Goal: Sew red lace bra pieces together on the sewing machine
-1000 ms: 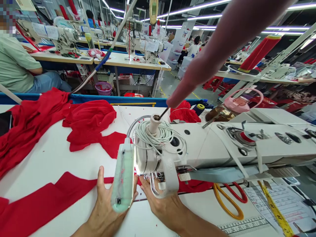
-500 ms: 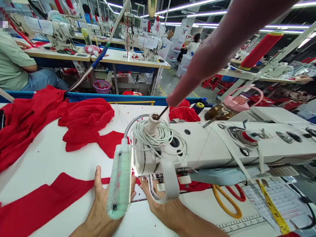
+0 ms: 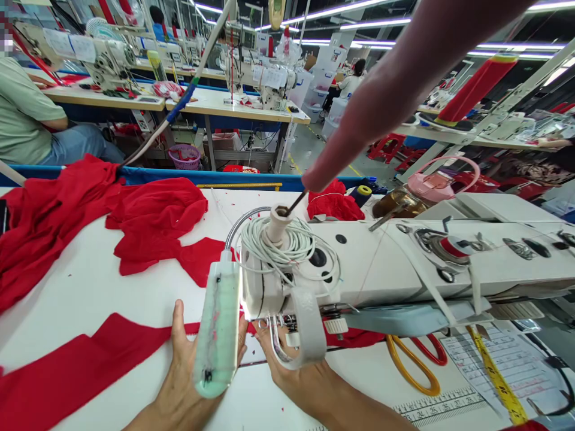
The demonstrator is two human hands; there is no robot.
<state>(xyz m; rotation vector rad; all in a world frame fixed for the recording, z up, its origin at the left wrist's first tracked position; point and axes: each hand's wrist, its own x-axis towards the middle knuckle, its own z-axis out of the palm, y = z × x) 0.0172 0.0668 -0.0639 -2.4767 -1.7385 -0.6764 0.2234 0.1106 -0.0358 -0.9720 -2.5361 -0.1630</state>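
A long red fabric strip (image 3: 103, 359) runs across the white table to the head of a sewing machine (image 3: 381, 257). My left hand (image 3: 184, 359) lies flat on this strip with the thumb spread away. A pale green lamp (image 3: 218, 329) covers part of its fingers. On the other side of the needle area, my right hand (image 3: 291, 365) rests low with fingers stretched out at the fabric. The presser parts and a grey guard (image 3: 312, 329) hide some of those fingers. More red fabric (image 3: 354, 338) shows under the machine arm.
Red fabric piles (image 3: 157, 221) lie at the back left. Orange-handled scissors (image 3: 413, 365), a yellow tape measure (image 3: 498, 377) and a written sheet (image 3: 521, 359) lie at the right. A pink-lidded bottle (image 3: 426, 185) stands behind the machine. A person in a green shirt (image 3: 27, 114) sits far left.
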